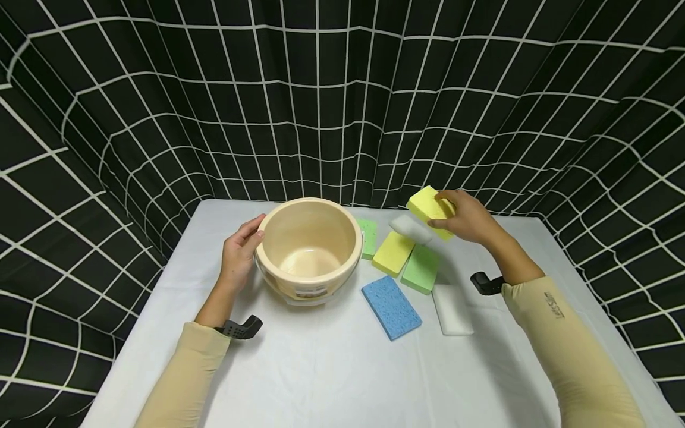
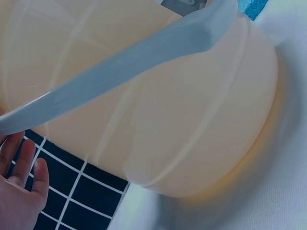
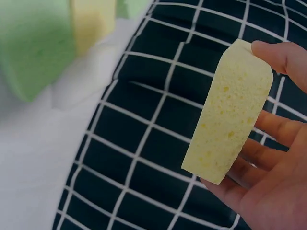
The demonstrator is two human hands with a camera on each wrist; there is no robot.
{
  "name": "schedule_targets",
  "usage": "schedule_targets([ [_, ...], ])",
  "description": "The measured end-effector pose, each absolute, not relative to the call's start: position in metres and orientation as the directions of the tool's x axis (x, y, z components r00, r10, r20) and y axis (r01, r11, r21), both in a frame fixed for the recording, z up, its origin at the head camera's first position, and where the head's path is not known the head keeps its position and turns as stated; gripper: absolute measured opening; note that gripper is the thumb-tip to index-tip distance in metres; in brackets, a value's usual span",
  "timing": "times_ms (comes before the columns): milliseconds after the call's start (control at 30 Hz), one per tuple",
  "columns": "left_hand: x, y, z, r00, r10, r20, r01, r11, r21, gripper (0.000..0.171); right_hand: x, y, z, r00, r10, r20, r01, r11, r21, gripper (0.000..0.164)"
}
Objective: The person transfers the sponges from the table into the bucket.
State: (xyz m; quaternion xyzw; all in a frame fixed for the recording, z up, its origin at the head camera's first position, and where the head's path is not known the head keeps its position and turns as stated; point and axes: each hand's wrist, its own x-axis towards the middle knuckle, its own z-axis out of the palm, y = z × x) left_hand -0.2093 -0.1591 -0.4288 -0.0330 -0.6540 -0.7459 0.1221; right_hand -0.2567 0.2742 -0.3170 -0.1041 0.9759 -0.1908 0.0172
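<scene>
A cream bucket [image 1: 310, 279] with a pale handle [image 2: 139, 69] stands at the left of the white table. My left hand [image 1: 239, 249] rests against the left side of its rim; in the left wrist view the hand [image 2: 21, 187] has its fingers extended, tips by the handle's end. My right hand [image 1: 467, 219] pinches a yellow sponge [image 1: 426, 204] above the table's back right part. From the right wrist view, the thumb is on one end of this sponge [image 3: 230, 110] and the fingers of the hand [image 3: 278, 177] lie along its side and back.
Between the hands lie a blue sponge [image 1: 392, 307], two green sponges [image 1: 421, 270], another yellow sponge [image 1: 394, 254] and two white sponges [image 1: 452, 310]. A black curtain [image 1: 332, 107] with white grid lines encloses the table [image 1: 342, 374] at the back and sides.
</scene>
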Motion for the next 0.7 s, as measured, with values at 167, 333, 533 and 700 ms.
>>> schedule_targets([
  [167,-0.210,-0.158,-0.429,-0.967,-0.142,0.214,0.230,-0.108,0.967,0.039,-0.261,0.259,-0.306,-0.967,-0.254,0.032,-0.247,0.891,-0.381,0.064],
  [333,-0.209,-0.158,-0.429,-0.965,-0.141,0.220,0.236,-0.111,0.965,0.039,-0.266,0.241,-0.298,-0.955,-0.293,0.045,-0.286,0.869,-0.404,0.063],
  [533,-0.210,-0.160,-0.430,-0.966,-0.134,0.220,0.237,-0.129,0.963,0.039,-0.270,0.217,-0.290,-0.942,-0.329,0.058,-0.321,0.843,-0.431,0.062],
  [700,-0.210,-0.160,-0.431,-0.967,-0.143,0.213,0.230,-0.120,0.966,0.039,-0.274,0.195,-0.286,-0.926,-0.376,0.049,-0.358,0.827,-0.433,0.062],
])
